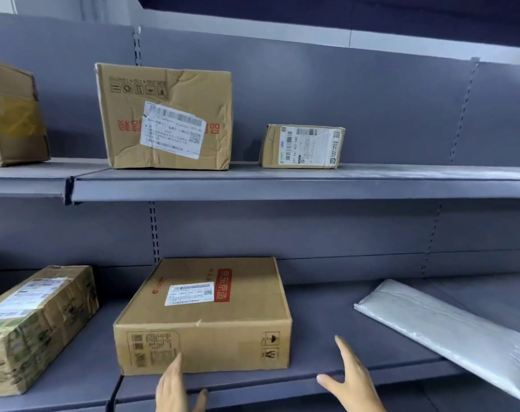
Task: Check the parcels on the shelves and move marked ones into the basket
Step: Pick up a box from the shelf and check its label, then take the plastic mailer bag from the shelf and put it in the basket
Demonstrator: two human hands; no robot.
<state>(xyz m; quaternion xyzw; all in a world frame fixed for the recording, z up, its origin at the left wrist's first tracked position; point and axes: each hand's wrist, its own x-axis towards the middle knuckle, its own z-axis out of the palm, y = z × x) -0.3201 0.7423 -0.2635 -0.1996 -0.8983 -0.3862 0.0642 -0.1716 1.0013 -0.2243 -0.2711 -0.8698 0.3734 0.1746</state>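
A flat brown carton (205,310) with a white label and a red printed strip lies on the lower shelf (357,370). My left hand (175,388) is open, its fingertips just in front of the carton's front face. Open too, my right hand (352,379) hovers over the shelf edge to the carton's right, touching nothing. The upper shelf (282,185) carries a creased large carton (166,114) with a white label and a small labelled box (303,145). No basket is in view.
A tape-wrapped parcel (36,325) lies at the lower left. A grey plastic mailer (449,331) overhangs the lower shelf's right end. Another brown box (12,114) sits at the upper left. Bare shelf shows between the flat carton and the mailer.
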